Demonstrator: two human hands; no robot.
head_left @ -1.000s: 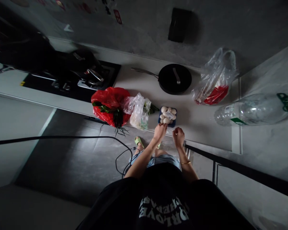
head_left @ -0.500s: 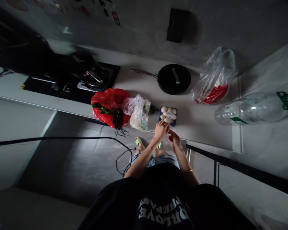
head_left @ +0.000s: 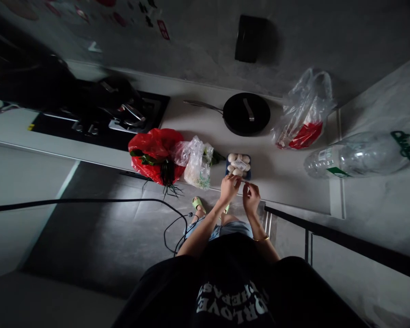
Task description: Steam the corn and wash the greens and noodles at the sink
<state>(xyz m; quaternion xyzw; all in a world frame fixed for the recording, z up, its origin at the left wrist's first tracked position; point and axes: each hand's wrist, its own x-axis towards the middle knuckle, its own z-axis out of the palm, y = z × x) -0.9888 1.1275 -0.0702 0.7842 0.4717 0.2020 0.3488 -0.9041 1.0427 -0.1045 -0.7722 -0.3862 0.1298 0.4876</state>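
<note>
Touching one mushroom tray (head_left: 248,175), two hands (head_left: 229,187) meet.

A small dark blue tray (head_left: 227,171) of white mushrooms (head_left: 238,164) sits flat on the pale bench (head_left: 280,173), at its near edge. The mushrooms are round, packed close together and fill the tray, with a small white label lying over them. From the tray, the left hand (head_left: 229,187) is at 7 o'clock, its fingers (head_left: 235,180) touching the near rim. The right hand (head_left: 251,197) is at 5 o'clock, just beside the tray, fingers curled; whether it touches cannot be told.
</note>
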